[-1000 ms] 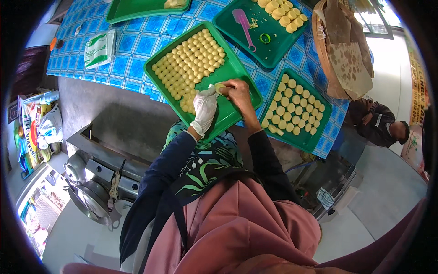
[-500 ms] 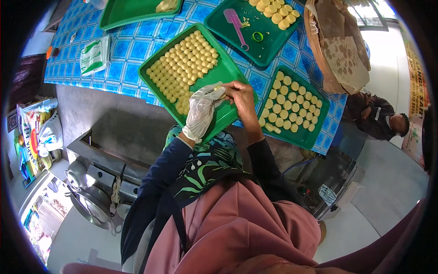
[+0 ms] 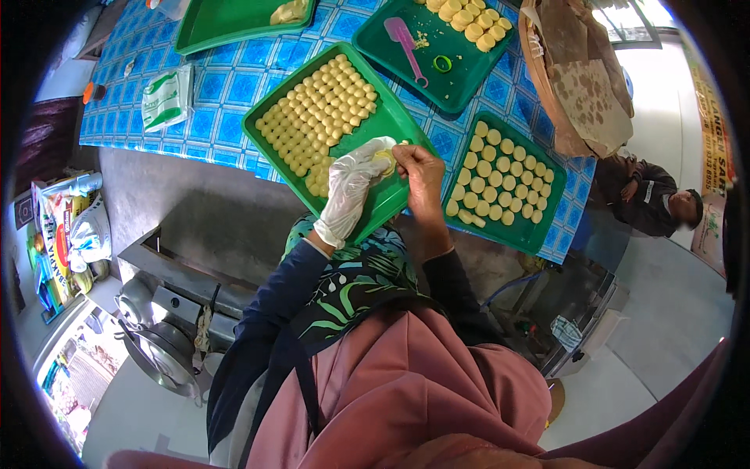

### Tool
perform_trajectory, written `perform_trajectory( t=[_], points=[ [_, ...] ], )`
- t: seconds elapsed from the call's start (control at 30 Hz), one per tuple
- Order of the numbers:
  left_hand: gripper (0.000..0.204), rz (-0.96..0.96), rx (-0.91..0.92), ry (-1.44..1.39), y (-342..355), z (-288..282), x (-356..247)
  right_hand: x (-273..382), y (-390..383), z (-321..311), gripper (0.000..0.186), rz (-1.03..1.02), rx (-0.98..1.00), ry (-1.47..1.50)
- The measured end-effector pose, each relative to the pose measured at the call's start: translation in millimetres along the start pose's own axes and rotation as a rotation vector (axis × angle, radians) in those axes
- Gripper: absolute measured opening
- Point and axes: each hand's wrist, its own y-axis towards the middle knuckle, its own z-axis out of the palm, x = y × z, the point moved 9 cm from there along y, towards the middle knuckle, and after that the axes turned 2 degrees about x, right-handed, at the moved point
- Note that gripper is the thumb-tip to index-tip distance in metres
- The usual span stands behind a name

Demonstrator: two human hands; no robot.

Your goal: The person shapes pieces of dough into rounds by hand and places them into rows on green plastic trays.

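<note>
Above the near end of a green tray (image 3: 388, 123), my gloved left hand (image 3: 349, 187) is closed around a small piece of pale yellow dough (image 3: 383, 162). My bare right hand (image 3: 423, 178) pinches that dough at its edge with thumb and fingertips. The fingers partly hide its shape. Rows of small pale dough balls (image 3: 316, 109) fill the tray's far and left parts, while its right side shows bare green. To the right stands a darker green tray (image 3: 519, 237) with several rows of flat round dough pieces (image 3: 498, 178).
Beyond, another green tray (image 3: 461, 82) holds a pink spatula (image 3: 406, 47), a green ring (image 3: 435, 66) and stacked yellow rounds (image 3: 473, 23). A plastic packet (image 3: 166, 98) lies on the blue checked tablecloth (image 3: 223, 86). A large basket (image 3: 574, 78) stands at far right; a person (image 3: 652, 199) sits beyond.
My right hand has shifted slightly right and its fingers have turned at the dough's edge. More of the dough now shows in my gloved left hand.
</note>
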Motion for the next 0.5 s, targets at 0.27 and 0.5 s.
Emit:
perform_trajectory(
  t=[0.27,0.5],
  points=[
    [0.061,0.057,-0.025,-0.191,-9.4,-16.2,4.6,56.5,-67.7,53.9,0.043,-0.865,-0.061,-1.005],
    [0.038,-0.034,0.094,-0.289,-11.0,-4.1,-1.8,72.8,-58.8,19.2,0.027,-0.765,-0.081,-0.636]
  ],
)
